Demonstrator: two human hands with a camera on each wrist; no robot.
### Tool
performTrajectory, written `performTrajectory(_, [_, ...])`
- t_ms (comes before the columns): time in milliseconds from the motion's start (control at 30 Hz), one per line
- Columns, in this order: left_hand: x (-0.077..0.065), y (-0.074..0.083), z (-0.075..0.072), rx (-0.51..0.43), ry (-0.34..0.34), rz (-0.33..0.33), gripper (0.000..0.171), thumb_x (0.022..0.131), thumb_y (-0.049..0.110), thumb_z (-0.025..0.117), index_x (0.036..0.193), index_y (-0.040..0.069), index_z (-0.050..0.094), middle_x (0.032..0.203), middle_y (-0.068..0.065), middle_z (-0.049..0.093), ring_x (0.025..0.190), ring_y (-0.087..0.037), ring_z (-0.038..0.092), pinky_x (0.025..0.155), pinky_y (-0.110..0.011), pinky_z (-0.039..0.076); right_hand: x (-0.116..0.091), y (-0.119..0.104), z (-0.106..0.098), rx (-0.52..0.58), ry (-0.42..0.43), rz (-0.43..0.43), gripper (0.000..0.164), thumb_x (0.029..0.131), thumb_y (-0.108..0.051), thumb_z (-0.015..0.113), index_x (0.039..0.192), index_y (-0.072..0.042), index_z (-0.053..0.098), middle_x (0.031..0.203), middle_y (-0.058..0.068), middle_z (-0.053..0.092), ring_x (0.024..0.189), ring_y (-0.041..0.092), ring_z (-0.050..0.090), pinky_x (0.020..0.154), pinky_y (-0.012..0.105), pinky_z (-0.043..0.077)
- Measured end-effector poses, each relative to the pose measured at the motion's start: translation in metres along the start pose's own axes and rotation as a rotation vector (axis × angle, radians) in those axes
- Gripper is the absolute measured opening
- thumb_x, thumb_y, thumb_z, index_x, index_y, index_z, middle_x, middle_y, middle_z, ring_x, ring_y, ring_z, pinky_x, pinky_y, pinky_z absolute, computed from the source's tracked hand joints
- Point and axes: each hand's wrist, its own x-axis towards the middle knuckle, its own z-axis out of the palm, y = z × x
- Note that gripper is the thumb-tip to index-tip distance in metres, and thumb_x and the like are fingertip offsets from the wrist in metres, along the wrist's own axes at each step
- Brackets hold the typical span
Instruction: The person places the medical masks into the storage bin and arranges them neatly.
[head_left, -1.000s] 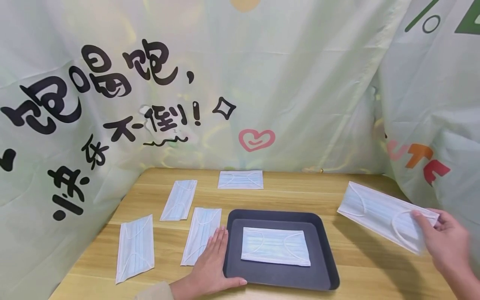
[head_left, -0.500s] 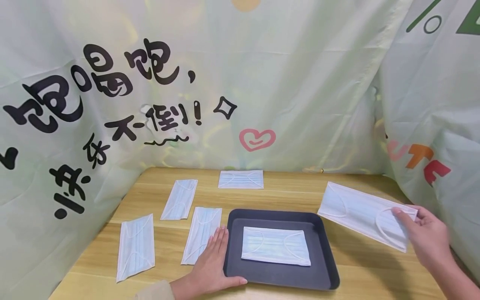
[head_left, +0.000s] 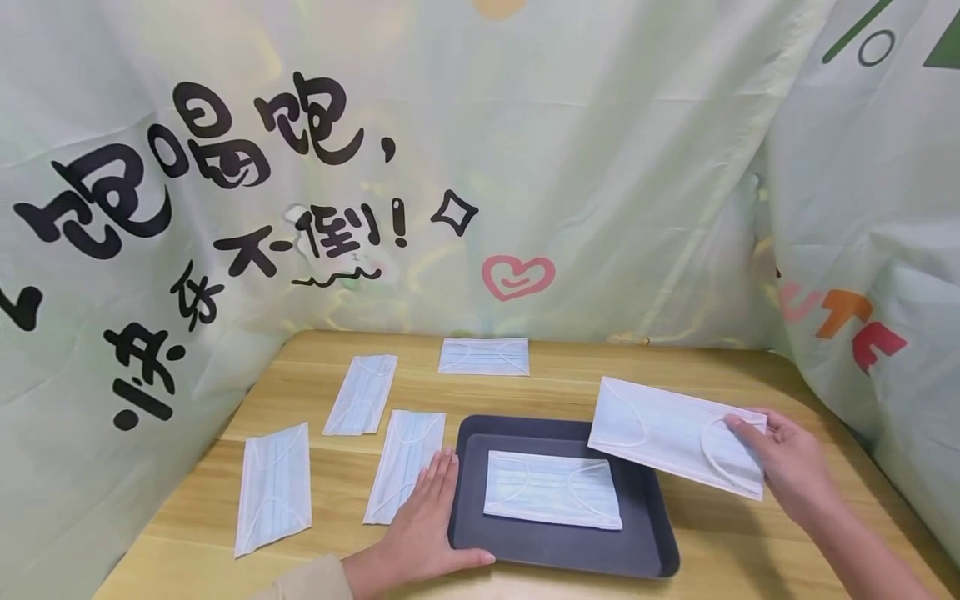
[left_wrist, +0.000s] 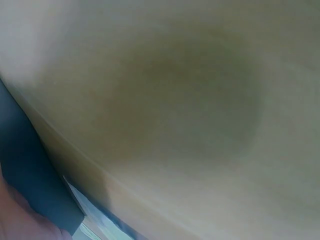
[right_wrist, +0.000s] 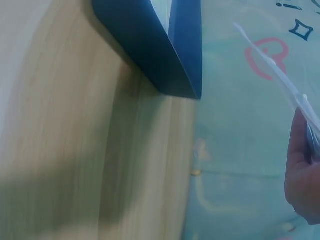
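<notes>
Right hand (head_left: 797, 462) pinches a mask (head_left: 667, 429) above the wooden table (head_left: 562, 390), left hand (head_left: 422, 523) straight-fingered against the tray (head_left: 555, 547), printed curtain (head_left: 600, 183) behind.

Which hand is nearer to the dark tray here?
The left. The left hand rests against the left side of the dark tray, while the right hand is off beyond its right side, pinching a raised face mask.

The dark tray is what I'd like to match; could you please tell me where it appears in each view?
Head: dark tray, lower centre.
Left wrist: dark tray, lower left, cut off.
Right wrist: dark tray, top centre, cut off.
Shared landmark: pink heart, in head and right wrist views only.
</notes>
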Motion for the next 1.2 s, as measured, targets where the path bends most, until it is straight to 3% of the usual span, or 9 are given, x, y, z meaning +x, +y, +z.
performTrajectory(167, [0.0, 0.001, -0.002, -0.011, -0.013, -0.003, 0.124, 0.066, 0.086, 0.044, 0.144, -0.007, 0.02, 0.152, -0.024, 0.019, 0.141, -0.036, 0.017, 0.111, -0.047, 0.028, 0.015, 0.022, 0.006, -0.052, -0.071, 0.049, 0.004, 0.09, -0.031, 0.06, 0.088, -0.028, 0.06, 0.069, -0.016, 0.066, 0.059, 0.001, 0.061, 0.051, 0.022, 0.052])
performTrajectory(333, [0.001, 0.002, -0.003, -0.038, -0.049, -0.02, 0.125, 0.065, 0.086, 0.045, 0.145, -0.006, 0.018, 0.153, -0.022, 0.015, 0.143, -0.035, 0.014, 0.112, -0.048, 0.026, 0.004, 0.009, 0.026, 0.038, -0.14, 0.013, 0.008, 0.092, -0.021, 0.058, 0.086, -0.022, 0.062, 0.07, -0.01, 0.067, 0.061, 0.005, 0.062, 0.051, 0.023, 0.051])
performTrajectory(533, [0.001, 0.002, -0.003, -0.038, -0.044, -0.017, 0.125, 0.065, 0.087, 0.044, 0.145, -0.006, 0.018, 0.153, -0.023, 0.015, 0.142, -0.036, 0.015, 0.111, -0.048, 0.026, 0.01, 0.025, 0.035, 0.09, -0.21, -0.008, 0.007, 0.092, -0.02, 0.057, 0.089, -0.02, 0.063, 0.074, -0.01, 0.069, 0.064, 0.005, 0.064, 0.054, 0.023, 0.053])
performTrajectory(767, [0.002, 0.002, -0.004, -0.037, -0.049, -0.014, 0.125, 0.065, 0.085, 0.047, 0.145, -0.006, 0.016, 0.153, -0.023, 0.014, 0.142, -0.036, 0.014, 0.111, -0.049, 0.027, -0.011, -0.002, 0.071, 0.02, -0.114, 0.1, 0.007, 0.093, -0.015, 0.056, 0.09, -0.011, 0.06, 0.068, -0.01, 0.065, 0.06, 0.005, 0.061, 0.053, 0.022, 0.051])
performTrajectory(933, [0.002, 0.002, -0.004, -0.018, -0.039, -0.004, 0.125, 0.066, 0.086, 0.044, 0.144, -0.007, 0.018, 0.153, -0.024, 0.016, 0.142, -0.036, 0.015, 0.111, -0.048, 0.027, -0.014, -0.003, 0.085, -0.005, -0.149, 0.11, 0.018, 0.094, -0.016, 0.054, 0.102, 0.0, 0.056, 0.071, -0.012, 0.065, 0.064, 0.004, 0.062, 0.057, 0.022, 0.053])
performTrajectory(1200, [0.002, 0.001, -0.003, 0.009, -0.02, 0.014, 0.124, 0.067, 0.086, 0.042, 0.143, -0.008, 0.019, 0.151, -0.025, 0.019, 0.141, -0.037, 0.018, 0.11, -0.048, 0.03, -0.013, 0.005, 0.102, -0.008, -0.185, 0.181, 0.018, 0.092, -0.017, 0.056, 0.101, -0.001, 0.059, 0.07, -0.012, 0.065, 0.063, 0.004, 0.061, 0.057, 0.022, 0.052])
